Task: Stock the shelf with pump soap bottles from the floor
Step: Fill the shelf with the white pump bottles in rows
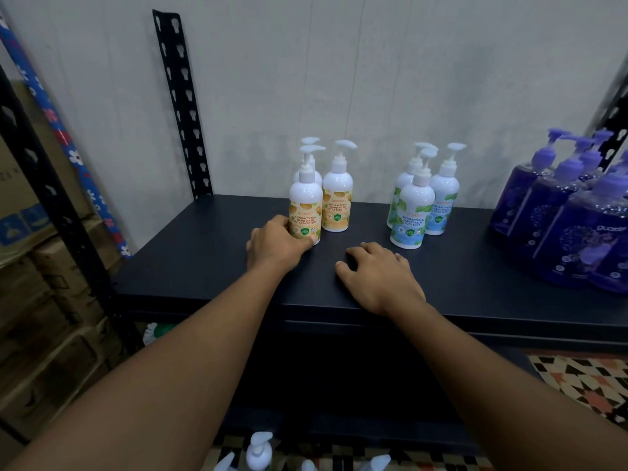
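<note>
On the dark shelf [210, 266] stand three white pump bottles with orange labels; my left hand [275, 243] grips the base of the front orange-label bottle [306, 202]. Another orange-label bottle [337, 195] stands just right of it. To the right are three white bottles with green-blue mint labels [413, 212]. My right hand [377, 277] rests on the shelf with loosely bent fingers and holds nothing. White pump tops of bottles on the floor [260, 450] show at the bottom edge.
Several purple pump bottles [564, 212] crowd the shelf's right end. Black slotted uprights [180, 107] frame the shelf against a pale wall. Cardboard boxes [37, 300] are stacked at left. A patterned floor [584, 382] shows at lower right.
</note>
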### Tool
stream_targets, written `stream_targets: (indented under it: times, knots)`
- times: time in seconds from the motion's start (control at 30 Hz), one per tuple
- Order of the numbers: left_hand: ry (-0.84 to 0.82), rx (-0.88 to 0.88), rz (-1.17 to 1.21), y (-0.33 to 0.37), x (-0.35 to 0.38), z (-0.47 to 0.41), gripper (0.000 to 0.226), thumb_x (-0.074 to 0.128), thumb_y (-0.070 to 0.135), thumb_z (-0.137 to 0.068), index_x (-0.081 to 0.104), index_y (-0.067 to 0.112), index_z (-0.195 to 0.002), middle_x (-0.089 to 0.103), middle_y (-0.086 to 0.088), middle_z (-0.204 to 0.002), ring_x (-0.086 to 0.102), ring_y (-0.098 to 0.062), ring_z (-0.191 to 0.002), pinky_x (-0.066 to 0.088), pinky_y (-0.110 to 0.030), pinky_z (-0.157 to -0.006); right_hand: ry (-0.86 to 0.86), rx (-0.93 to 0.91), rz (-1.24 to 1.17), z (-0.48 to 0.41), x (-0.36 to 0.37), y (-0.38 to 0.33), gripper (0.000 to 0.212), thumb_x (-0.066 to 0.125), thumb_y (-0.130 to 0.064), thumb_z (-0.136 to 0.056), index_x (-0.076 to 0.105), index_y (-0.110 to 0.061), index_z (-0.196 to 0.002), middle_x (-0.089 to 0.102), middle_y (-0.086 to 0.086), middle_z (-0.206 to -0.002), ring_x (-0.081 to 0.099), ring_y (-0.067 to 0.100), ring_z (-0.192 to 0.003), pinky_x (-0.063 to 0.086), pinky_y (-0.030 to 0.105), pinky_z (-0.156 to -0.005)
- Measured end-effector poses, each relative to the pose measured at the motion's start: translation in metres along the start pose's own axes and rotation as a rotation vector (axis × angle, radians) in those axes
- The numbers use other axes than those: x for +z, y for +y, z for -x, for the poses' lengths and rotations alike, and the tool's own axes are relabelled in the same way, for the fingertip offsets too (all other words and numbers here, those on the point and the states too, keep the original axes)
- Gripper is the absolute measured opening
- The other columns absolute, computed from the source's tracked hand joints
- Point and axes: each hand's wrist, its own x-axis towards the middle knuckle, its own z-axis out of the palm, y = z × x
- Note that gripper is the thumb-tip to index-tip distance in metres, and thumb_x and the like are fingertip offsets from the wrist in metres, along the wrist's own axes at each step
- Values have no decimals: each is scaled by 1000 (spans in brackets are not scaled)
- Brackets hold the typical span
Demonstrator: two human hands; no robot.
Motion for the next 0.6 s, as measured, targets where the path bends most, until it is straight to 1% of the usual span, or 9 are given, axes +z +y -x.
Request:
stream_targets:
  times: [0.13, 0.23, 0.27, 0.33, 0.4, 0.47, 0.53, 0.6]
  knots:
    - [8, 1, -21, 1, 1, 0, 59, 78, 61, -74, 64, 26, -119, 71, 5, -120, 59, -23, -121, 45, -43, -102, 5, 0, -6, -2, 1, 0, 56, 32, -54, -101, 52, -26, -144, 39, 3, -158, 31, 21, -147, 16, 48, -122]
    - [-5, -12, -30, 1, 1, 2, 63, 78, 63, -73, 63, 23, -120, 70, 3, -121, 57, -25, -122, 45, -42, -101, 4, -3, -4, -2, 1, 1, 55, 32, -55, -101, 53, -25, -142, 40, 3, -157, 33, 21, -145, 18, 48, -121]
    - [-8, -22, -32, 1, 0, 3, 66, 78, 63, -72, 62, 22, -121, 69, 1, -122, 56, -26, -122, 46, -43, -99, 11, -3, -3, -2, 1, 1, 54, 34, -55, -100, 56, -24, -139, 44, 4, -153, 37, 22, -142, 22, 48, -120]
    - [-12, -38, -29, 2, -2, 7, 71, 80, 58, -70, 59, 16, -124, 67, -3, -125, 56, -28, -123, 49, -44, -98, 65, -3, -17, -1, 1, 3, 48, 39, -54, -99, 65, -22, -123, 55, 4, -135, 48, 24, -127, 34, 46, -110]
    - [-11, -38, -30, 3, -5, 17, 76, 81, 53, -73, 55, 11, -130, 64, -7, -130, 54, -30, -126, 49, -45, -99, 182, -8, -46, 2, 2, 3, 40, 45, -50, -97, 70, -19, -102, 59, 3, -113, 53, 24, -109, 43, 43, -96]
    - [-11, -28, -55, 4, -10, 32, 77, 79, 51, -77, 52, 10, -136, 61, -7, -136, 52, -30, -129, 48, -44, -101, 307, -20, -54, 8, 1, 3, 37, 48, -44, -96, 71, -16, -91, 59, 3, -99, 54, 25, -98, 45, 43, -87]
    - [-18, 0, -109, 4, -16, 54, 70, 73, 52, -83, 53, 13, -136, 61, -6, -136, 51, -30, -128, 46, -43, -103, 337, -18, -45, 15, 0, 4, 36, 48, -42, -96, 70, -14, -88, 59, 4, -95, 55, 26, -95, 45, 44, -85]
    - [-25, 50, -190, 5, -21, 80, 58, 66, 53, -88, 59, 16, -133, 62, -4, -132, 53, -28, -125, 44, -42, -102, 295, 0, -44, 25, -1, 5, 35, 47, -41, -97, 70, -15, -91, 59, 4, -98, 53, 26, -97, 43, 43, -86]
